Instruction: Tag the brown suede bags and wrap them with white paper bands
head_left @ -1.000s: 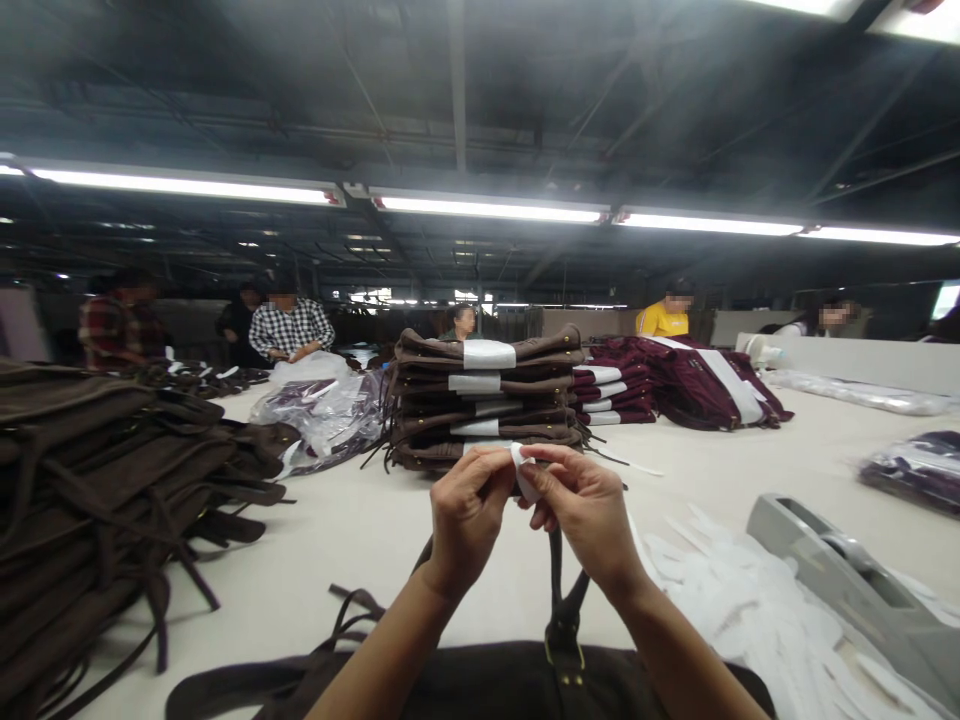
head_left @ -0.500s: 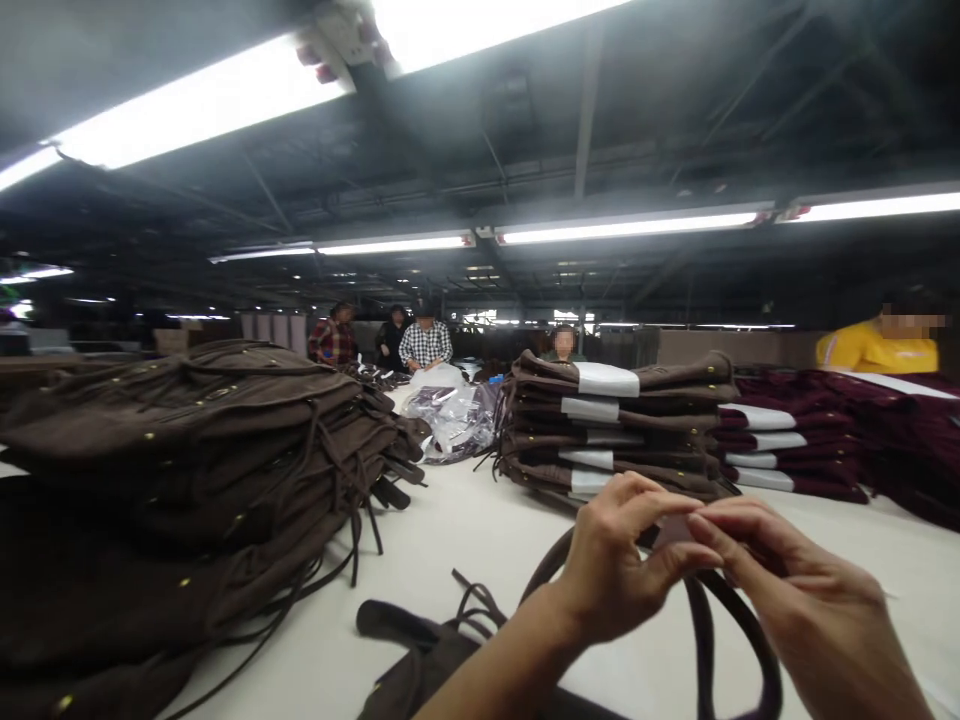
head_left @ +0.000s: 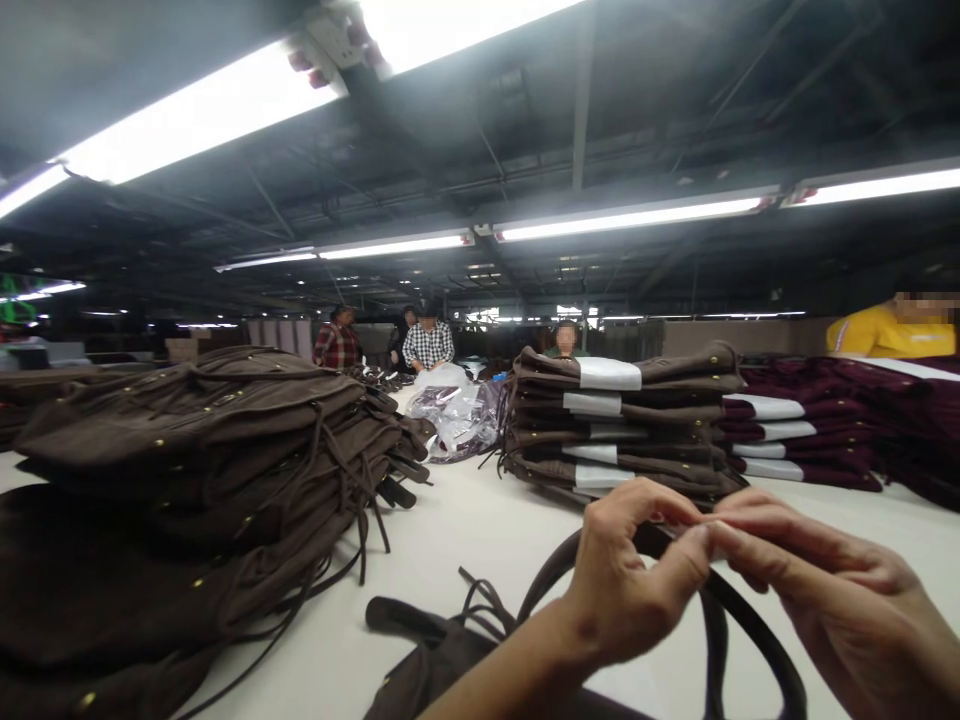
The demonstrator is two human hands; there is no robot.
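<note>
My left hand and my right hand meet fingertip to fingertip at the right of centre. Both are pinched closed, and whatever lies between the fingertips is too small or hidden to make out. Just behind and below them loops a dark brown strap. It belongs with a dark brown bag lying on the white table, partly covered by my left forearm. Thin cords stick up from the bag beside a dark rounded tab.
Stacked brown bags fill the left. Beyond my hands stand folded brown bags with white bands, then maroon ones. Clear plastic lies mid-table. Several people are farther back, one in a yellow top.
The pale piece seen between my fingertips is now out of sight. Both hands have shifted slightly right and closer together, and the camera view has shifted a little.
</note>
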